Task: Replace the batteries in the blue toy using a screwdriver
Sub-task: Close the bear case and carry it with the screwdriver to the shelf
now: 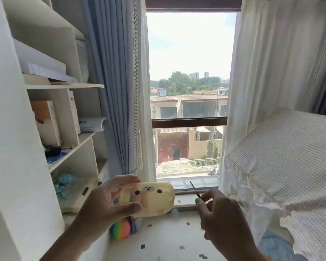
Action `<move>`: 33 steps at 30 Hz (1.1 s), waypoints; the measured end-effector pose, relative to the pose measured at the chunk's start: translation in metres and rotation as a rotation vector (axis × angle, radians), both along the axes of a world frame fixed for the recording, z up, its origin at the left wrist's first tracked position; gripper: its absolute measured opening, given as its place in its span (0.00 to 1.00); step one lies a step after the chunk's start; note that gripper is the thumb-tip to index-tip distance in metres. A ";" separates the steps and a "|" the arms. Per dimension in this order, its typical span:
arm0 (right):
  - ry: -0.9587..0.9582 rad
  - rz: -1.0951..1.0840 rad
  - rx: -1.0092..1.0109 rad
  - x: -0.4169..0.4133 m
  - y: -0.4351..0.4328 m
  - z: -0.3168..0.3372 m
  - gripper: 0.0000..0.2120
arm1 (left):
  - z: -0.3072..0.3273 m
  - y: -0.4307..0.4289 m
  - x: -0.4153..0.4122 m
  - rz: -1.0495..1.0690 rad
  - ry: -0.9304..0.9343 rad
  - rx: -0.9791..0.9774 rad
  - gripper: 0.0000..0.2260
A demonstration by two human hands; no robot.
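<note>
Left hand (109,202): clamped on a cream case (149,198) with a bear face, raised before the window (188,91)
Right hand (220,213): pinched on a thin dark screwdriver (194,189), tip up, just right of the case
Blue toy: not visible
Around: shelves (64,110) left, curtains (117,81) (blue, pleated), checked cloth (282,157) right
Floor: rainbow ball (120,229) below the case

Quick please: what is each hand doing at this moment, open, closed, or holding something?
Left hand: closed on a cream case with a bear face.
Right hand: closed on a thin screwdriver, tip up.
</note>
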State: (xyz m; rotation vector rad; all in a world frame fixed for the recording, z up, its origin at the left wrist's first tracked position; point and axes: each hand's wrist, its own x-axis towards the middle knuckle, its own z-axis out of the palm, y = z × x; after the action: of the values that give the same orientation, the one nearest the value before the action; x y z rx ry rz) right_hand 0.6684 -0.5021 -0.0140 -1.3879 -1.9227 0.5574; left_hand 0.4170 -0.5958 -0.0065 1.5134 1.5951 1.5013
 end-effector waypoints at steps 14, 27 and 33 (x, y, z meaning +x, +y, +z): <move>-0.059 0.025 0.034 -0.031 0.239 0.010 0.07 | 0.010 0.237 -0.041 0.014 0.004 0.031 0.32; -0.056 0.054 0.032 -0.155 0.446 -0.009 0.06 | -0.001 0.440 -0.152 0.024 -0.016 0.019 0.33; -0.079 0.060 -0.015 -0.195 0.528 -0.017 0.07 | -0.001 0.516 -0.199 0.052 -0.042 0.005 0.36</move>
State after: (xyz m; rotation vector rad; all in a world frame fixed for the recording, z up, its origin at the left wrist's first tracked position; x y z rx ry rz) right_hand 0.4735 0.0260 -0.0315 -1.3842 -2.0332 0.5539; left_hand 0.2180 -0.0802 -0.0079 1.4438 1.6191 1.5565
